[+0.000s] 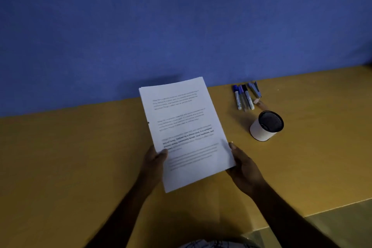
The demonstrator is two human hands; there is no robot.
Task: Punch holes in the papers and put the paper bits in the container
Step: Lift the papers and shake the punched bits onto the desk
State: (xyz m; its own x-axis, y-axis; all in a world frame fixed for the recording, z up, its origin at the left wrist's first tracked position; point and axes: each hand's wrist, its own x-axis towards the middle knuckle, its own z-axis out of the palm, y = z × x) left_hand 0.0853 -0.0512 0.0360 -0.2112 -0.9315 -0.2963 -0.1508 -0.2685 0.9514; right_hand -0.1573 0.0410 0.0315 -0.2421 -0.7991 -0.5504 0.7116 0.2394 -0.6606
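While both hands hold it above the table, the stack of papers (185,133) sits mid-frame, its top corner tilted toward 11 o'clock. The left hand (155,160) pinches the 7 o'clock corner with its thumb on top. The right hand (244,167) grips the 4 o'clock edge, fingers hidden beneath. The printed paragraphs, one partly bold, are too blurred to read. At 3 o'clock, apart from the sheets, stands the white container (265,127). Markers (244,97) lie at 1 o'clock, their labels illegible. Bare yellow table (70,157) spreads toward 9 o'clock, and its near edge shows at 5 o'clock.
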